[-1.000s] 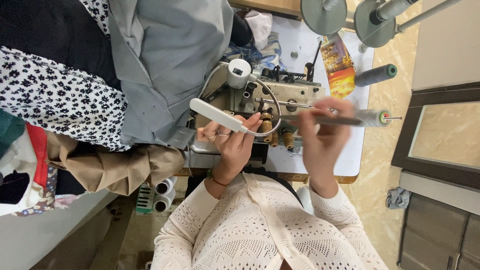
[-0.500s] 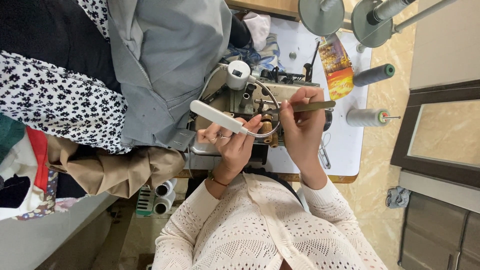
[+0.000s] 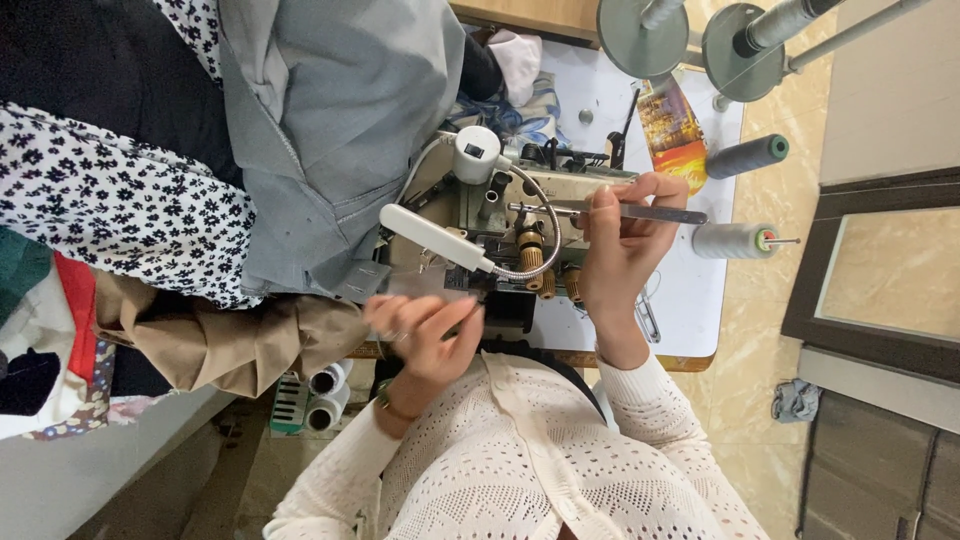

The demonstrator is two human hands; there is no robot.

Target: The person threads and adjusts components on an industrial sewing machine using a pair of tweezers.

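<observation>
My left hand (image 3: 425, 335) has dropped away from the white lamp bar (image 3: 432, 233) it was steadying and now hovers just below it, fingers loosely pinched on nothing I can make out. My right hand (image 3: 622, 245) stays clamped on the metal tweezers (image 3: 610, 211), their tip now in at the sewing machine (image 3: 510, 215) on the worktop (image 3: 690, 290), so threading looks under way.

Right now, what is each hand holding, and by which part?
The right hand pinches metal tweezers near their middle. The left hand seems to hold nothing, fingers by the sewing machine.
</observation>
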